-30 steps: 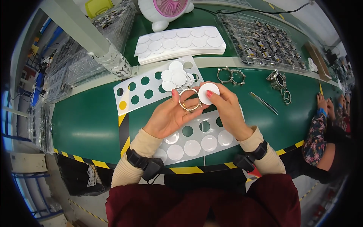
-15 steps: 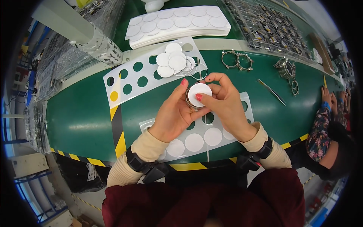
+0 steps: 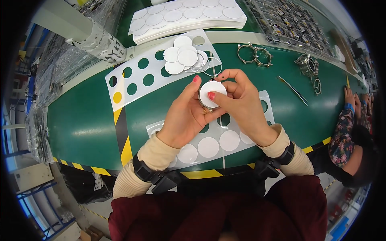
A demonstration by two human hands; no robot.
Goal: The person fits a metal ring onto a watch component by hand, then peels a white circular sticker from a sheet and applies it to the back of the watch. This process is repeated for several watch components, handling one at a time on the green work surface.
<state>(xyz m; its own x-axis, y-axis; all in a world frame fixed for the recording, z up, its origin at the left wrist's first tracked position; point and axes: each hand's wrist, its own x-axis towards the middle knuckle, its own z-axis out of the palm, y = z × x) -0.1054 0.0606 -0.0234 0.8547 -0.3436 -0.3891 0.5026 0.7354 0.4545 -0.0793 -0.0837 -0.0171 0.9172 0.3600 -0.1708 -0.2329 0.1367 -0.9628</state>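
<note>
My left hand (image 3: 181, 116) closes around a round metal watch case (image 3: 206, 107), holding it from the left and below. A white round sticker (image 3: 212, 87) covers its upward face. The thumb of my right hand (image 3: 246, 108) rests on the sticker, while its other fingers curl at the case's far right side. Beneath my hands lies a white sticker sheet (image 3: 263, 105) with cut-out holes and several white discs still on it. Just beyond them, loose white discs (image 3: 187, 56) and thin white rings (image 3: 215, 66) are heaped on a second, punched-out sheet (image 3: 132, 78).
Metal watch cases (image 3: 255, 55) stand at the back, with more cases (image 3: 309, 68) farther right. Tweezers (image 3: 293, 91) lie on the green table (image 3: 80, 120). A stack of sticker sheets (image 3: 189, 26) and a tray of parts (image 3: 291, 28) are behind. Another person's hand (image 3: 350, 98) is at the far right.
The view has shifted a little, so the table things sit slightly higher. My hands keep their hold, with the right thumb still on the sticker; the case looks slightly turned.
</note>
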